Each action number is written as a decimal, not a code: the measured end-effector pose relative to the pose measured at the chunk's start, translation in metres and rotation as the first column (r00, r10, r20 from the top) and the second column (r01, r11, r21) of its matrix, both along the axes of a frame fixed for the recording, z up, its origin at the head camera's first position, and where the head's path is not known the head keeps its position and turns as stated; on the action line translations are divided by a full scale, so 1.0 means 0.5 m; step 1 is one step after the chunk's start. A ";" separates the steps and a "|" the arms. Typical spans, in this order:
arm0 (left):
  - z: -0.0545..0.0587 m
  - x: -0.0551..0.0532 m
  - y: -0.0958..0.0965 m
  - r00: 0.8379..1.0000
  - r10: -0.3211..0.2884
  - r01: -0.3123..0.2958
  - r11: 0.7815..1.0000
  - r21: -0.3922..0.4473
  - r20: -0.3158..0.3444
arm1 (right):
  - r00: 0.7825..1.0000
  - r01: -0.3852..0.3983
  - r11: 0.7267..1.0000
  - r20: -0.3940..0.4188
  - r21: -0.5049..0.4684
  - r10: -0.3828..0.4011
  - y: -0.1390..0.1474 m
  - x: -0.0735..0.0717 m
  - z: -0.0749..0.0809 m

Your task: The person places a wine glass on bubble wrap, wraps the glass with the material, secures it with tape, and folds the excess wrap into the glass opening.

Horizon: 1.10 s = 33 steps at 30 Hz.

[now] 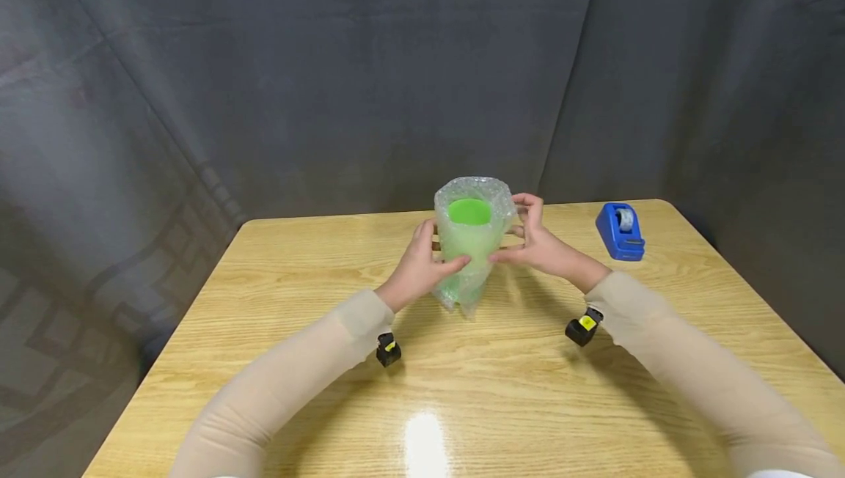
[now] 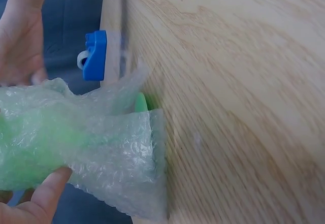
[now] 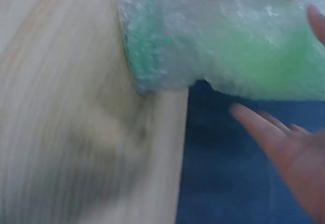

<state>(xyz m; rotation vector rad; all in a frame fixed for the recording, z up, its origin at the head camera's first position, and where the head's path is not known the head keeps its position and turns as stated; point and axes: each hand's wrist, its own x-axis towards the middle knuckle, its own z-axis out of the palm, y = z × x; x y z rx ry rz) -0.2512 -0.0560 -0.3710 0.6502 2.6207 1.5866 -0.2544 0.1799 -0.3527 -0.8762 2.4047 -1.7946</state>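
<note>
A green stemmed cup point(image 1: 469, 212) stands upright on the table inside bubble wrap point(image 1: 455, 289), its open rim visible within the gathered top. In the left wrist view the wrap point(image 2: 111, 153) narrows below the bowl, and a sliver of green base point(image 2: 141, 102) shows at the table. My left hand point(image 1: 420, 264) holds the wrapped bowl from the left, thumb in front and fingers partly hidden behind. On the other side is my right hand point(image 1: 544, 247), its fingers spread beside the wrap; in the right wrist view the thumb point(image 3: 254, 121) is apart from it.
A blue tape dispenser point(image 1: 619, 232) with a roll of clear tape stands at the back right of the wooden table point(image 1: 317, 258). Dark grey curtain point(image 1: 396, 82) hangs behind the table and along its sides.
</note>
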 end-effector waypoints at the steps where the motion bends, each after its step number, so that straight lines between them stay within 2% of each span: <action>1: 0.000 -0.001 -0.001 1.000 -0.002 0.002 1.000 0.000 0.002 | 0.996 0.021 1.000 -0.083 -0.003 -0.021 0.005 0.001 0.003; 2: 0.001 -0.001 -0.001 1.000 -0.004 0.004 1.000 0.000 0.003 | 0.982 0.046 0.999 -0.185 0.000 -0.045 0.010 0.001 0.006; 3: 0.002 -0.002 -0.001 1.000 -0.004 0.004 1.000 0.000 0.002 | 0.951 0.072 0.997 -0.301 0.019 -0.063 0.014 0.000 0.008; 4: 0.002 -0.002 -0.002 1.000 -0.004 0.004 1.000 -0.003 0.000 | 0.903 0.098 0.994 -0.424 0.046 -0.070 0.019 -0.001 0.010; 6: 0.003 -0.001 -0.002 1.000 -0.002 0.002 1.000 -0.007 -0.005 | 0.763 0.160 0.980 -0.645 0.115 -0.049 0.027 -0.005 0.013; 7: 0.004 0.000 -0.002 1.000 0.000 0.000 1.000 -0.010 -0.008 | 0.697 0.177 0.973 -0.717 0.147 -0.018 0.029 -0.007 0.015; 8: 0.004 0.001 -0.003 1.000 0.002 -0.002 1.000 -0.013 -0.011 | 0.641 0.185 0.966 -0.767 0.179 0.020 0.030 -0.010 0.019; 9: 0.005 0.002 -0.004 1.000 0.003 -0.003 1.000 -0.015 -0.014 | 0.600 0.188 0.958 -0.798 0.218 0.064 0.031 -0.013 0.023; 10: 0.005 0.002 -0.005 1.000 0.001 -0.002 1.000 -0.018 -0.016 | 0.579 0.182 0.949 -0.808 0.258 0.108 0.031 -0.014 0.029; 11: 0.006 0.003 -0.005 1.000 0.000 -0.001 1.000 -0.021 -0.018 | 0.583 0.166 0.940 -0.798 0.298 0.150 0.031 -0.016 0.036; 12: 0.006 0.003 -0.006 1.000 -0.002 0.002 1.000 -0.025 -0.020 | 0.603 0.149 0.929 -0.776 0.338 0.185 0.030 -0.016 0.045; 14: 0.006 0.003 -0.008 1.000 -0.003 0.002 0.999 -0.035 -0.024 | 0.668 0.117 0.899 -0.703 0.422 0.243 0.026 -0.016 0.066; 18: 0.006 0.002 -0.013 1.000 -0.003 0.002 0.999 -0.034 -0.025 | 0.825 0.063 0.808 -0.486 0.586 0.288 0.008 -0.019 0.107; 20: 0.006 0.001 -0.015 1.000 -0.009 0.009 1.000 -0.026 -0.017 | 0.873 0.038 0.767 -0.394 0.641 0.286 -0.006 -0.023 0.122; 22: 0.005 0.001 -0.017 1.000 -0.022 0.022 1.000 -0.015 -0.010 | 0.909 0.006 0.739 -0.311 0.674 0.277 -0.018 -0.028 0.134; 24: 0.005 0.001 -0.018 0.999 -0.032 0.032 0.999 -0.017 -0.006 | 0.936 -0.045 0.730 -0.226 0.682 0.269 -0.029 -0.034 0.142; 27: 0.003 -0.001 -0.019 0.999 -0.037 0.037 0.999 -0.023 -0.012 | 0.963 -0.144 0.736 -0.078 0.661 0.258 -0.038 -0.043 0.153; 31: 0.001 -0.001 -0.018 0.999 -0.035 0.035 0.999 -0.027 -0.020 | 0.964 -0.255 0.743 0.103 0.618 0.245 -0.047 -0.057 0.170; 33: 0.001 -0.002 -0.016 0.999 -0.032 0.031 0.999 -0.028 -0.025 | 0.960 -0.280 0.762 0.168 0.584 0.224 -0.051 -0.065 0.180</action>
